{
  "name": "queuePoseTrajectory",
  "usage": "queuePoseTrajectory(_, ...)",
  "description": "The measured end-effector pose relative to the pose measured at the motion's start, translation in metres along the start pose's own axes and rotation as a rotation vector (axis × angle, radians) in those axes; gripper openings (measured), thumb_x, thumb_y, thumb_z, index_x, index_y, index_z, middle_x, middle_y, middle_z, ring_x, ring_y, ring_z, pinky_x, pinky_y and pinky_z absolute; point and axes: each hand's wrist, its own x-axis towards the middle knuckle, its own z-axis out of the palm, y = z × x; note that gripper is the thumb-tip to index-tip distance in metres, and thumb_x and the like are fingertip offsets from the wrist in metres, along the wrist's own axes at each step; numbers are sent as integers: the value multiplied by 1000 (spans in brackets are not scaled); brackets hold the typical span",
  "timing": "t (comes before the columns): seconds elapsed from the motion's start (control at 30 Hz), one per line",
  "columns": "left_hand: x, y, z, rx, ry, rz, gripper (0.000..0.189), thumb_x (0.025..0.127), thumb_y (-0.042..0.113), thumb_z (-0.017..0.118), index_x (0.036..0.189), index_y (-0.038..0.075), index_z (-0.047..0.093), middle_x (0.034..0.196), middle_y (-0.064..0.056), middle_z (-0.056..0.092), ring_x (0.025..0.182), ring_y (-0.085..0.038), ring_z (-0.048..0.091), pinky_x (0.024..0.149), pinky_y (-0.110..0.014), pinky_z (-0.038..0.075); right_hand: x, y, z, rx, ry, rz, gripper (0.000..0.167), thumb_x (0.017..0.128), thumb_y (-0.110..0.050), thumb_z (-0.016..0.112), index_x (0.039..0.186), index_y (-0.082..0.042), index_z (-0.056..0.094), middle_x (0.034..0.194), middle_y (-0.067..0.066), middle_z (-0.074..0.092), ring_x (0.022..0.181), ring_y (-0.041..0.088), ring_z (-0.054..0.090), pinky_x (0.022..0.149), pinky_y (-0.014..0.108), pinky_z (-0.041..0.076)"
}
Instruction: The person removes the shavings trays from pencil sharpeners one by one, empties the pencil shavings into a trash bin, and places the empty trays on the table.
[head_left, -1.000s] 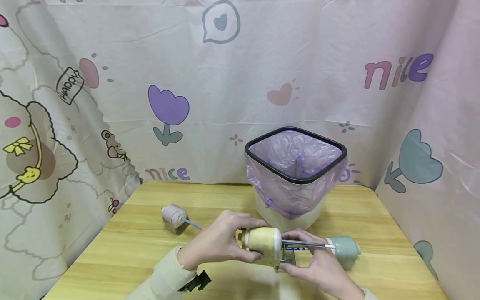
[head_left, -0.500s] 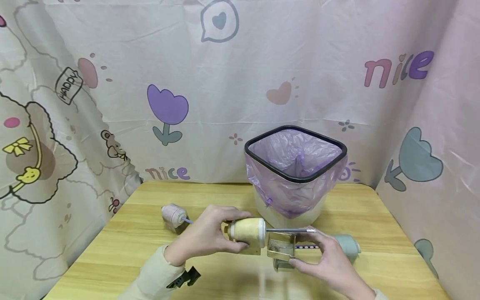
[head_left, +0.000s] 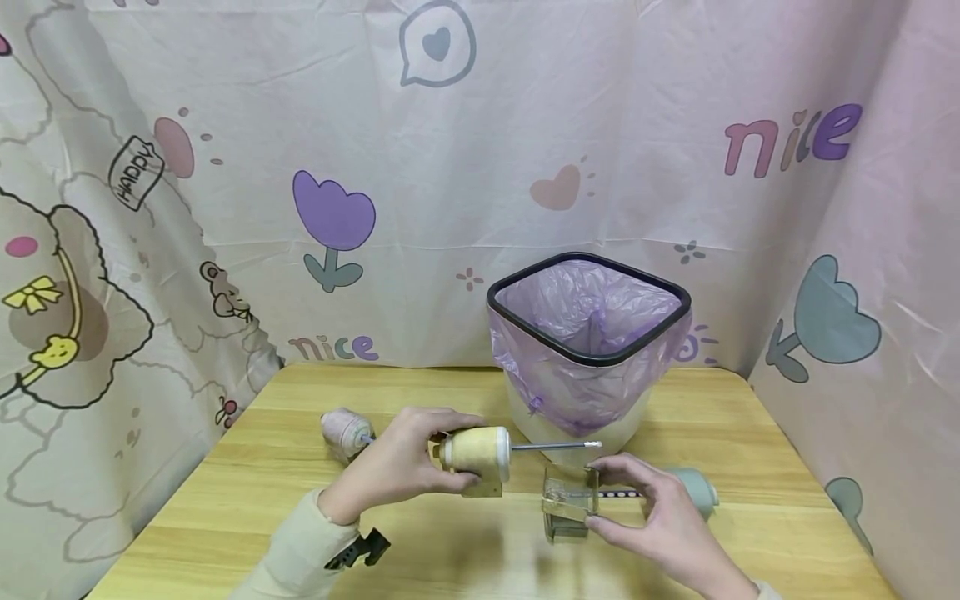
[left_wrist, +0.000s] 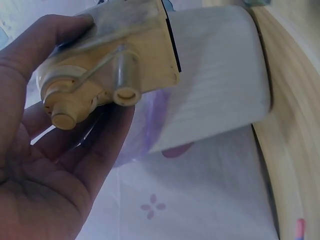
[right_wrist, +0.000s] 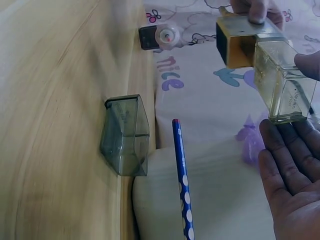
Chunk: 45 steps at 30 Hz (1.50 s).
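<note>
My left hand (head_left: 405,462) grips a yellow crank pencil sharpener (head_left: 480,454) lying sideways, with a grey pencil (head_left: 551,447) sticking out of its front toward the right. In the right wrist view the sharpener's drawer opening shows hollow. Between the thumb and fingers of my right hand (head_left: 663,517) is a clear shavings drawer (head_left: 570,492), apart from the sharpener in the head view. What lies inside the drawer is hard to tell. Below it on the table stands a dark see-through drawer (right_wrist: 125,135). Behind my right hand lies a grey-green sharpener (head_left: 696,492) with a blue dotted pencil (right_wrist: 182,185).
A bin (head_left: 577,429) lined with a purple bag stands behind my hands, its black rim (head_left: 600,360) facing up. At the table's left rests a pink sharpener (head_left: 347,431) holding a pencil, partly behind my left hand. Printed curtains surround the wooden table (head_left: 247,500).
The clear drawer has come out of the yellow sharpener. My left hand has moved left and up with the sharpener and pencil, while my right hand holds the drawer, widening the gap.
</note>
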Motion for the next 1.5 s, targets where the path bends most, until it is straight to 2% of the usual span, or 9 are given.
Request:
queuePoseTrajectory(0.17, -4, -13, -1, -5, -4, -62, 57, 78, 18, 94, 131, 15, 75, 120, 1, 80, 94, -5, 69, 83, -25, 63, -1, 1, -3, 15, 2, 11, 54, 80, -19, 96, 127, -27, 71, 113, -14, 78, 104, 3, 73, 97, 23, 59)
queuePoseTrajectory(0.33, -7, -27, 1, 2, -16, -118, 56, 78, 19, 95, 130, 14, 75, 120, 0, 80, 95, -5, 70, 84, -25, 62, -2, 0, -4, 14, -3, 27, 53, 81, -20, 95, 127, -26, 71, 113, -11, 79, 105, 4, 73, 99, 24, 58)
queuePoseTrajectory(0.57, -11, -44, 4, 28, -36, -177, 53, 78, 20, 94, 127, 14, 75, 113, 2, 79, 91, -4, 68, 79, -24, 60, -4, 0, -7, -5, 3, 41, 53, 80, -20, 96, 127, -29, 71, 112, -15, 78, 104, 3, 72, 93, 29, 61)
queuePoseTrajectory(0.73, -13, -55, 8, 51, -40, -208, 50, 77, 18, 93, 124, 14, 75, 107, 3, 78, 86, -3, 66, 76, -23, 59, -5, 0, -10, -14, 16, 26, 54, 79, -19, 96, 127, -24, 71, 112, -16, 78, 103, 3, 73, 96, 23, 58)
queuePoseTrajectory(0.87, -14, -63, 13, 53, -45, -222, 49, 77, 16, 93, 122, 12, 74, 105, 2, 78, 85, -3, 66, 75, -23, 59, -5, 1, -12, -3, 26, 1, 55, 78, -15, 96, 127, -19, 72, 110, -15, 79, 102, 3, 74, 98, 17, 54)
queuePoseTrajectory(1.0, -15, -70, 20, 57, -62, -245, 49, 75, 15, 94, 120, 12, 74, 104, 3, 78, 87, -4, 67, 79, -24, 59, -4, 1, -14, -13, 40, -15, 55, 77, -13, 97, 126, -22, 72, 109, -15, 79, 102, 3, 75, 100, 12, 50)
queuePoseTrajectory(1.17, -14, -74, 28, 73, -81, -244, 48, 74, 15, 94, 117, 13, 74, 105, 3, 79, 88, -4, 68, 82, -26, 60, -4, 1, -17, -18, 51, -20, 55, 76, -12, 97, 126, -19, 72, 109, -13, 80, 101, 3, 75, 104, 8, 46)
queuePoseTrajectory(1.37, -14, -77, 34, 56, -98, -246, 48, 74, 15, 94, 117, 12, 73, 106, 1, 79, 87, -4, 67, 81, -25, 60, -5, 0, -21, -23, 49, 24, 56, 78, -14, 96, 126, -26, 72, 110, -13, 79, 102, 3, 74, 104, 8, 45)
queuePoseTrajectory(1.5, -14, -81, 37, 57, -101, -242, 48, 74, 15, 94, 117, 13, 72, 106, 2, 78, 86, -3, 66, 79, -24, 59, -4, -1, -23, -28, 48, 52, 55, 79, -15, 96, 127, -28, 71, 113, -13, 79, 104, 3, 73, 102, 11, 48)
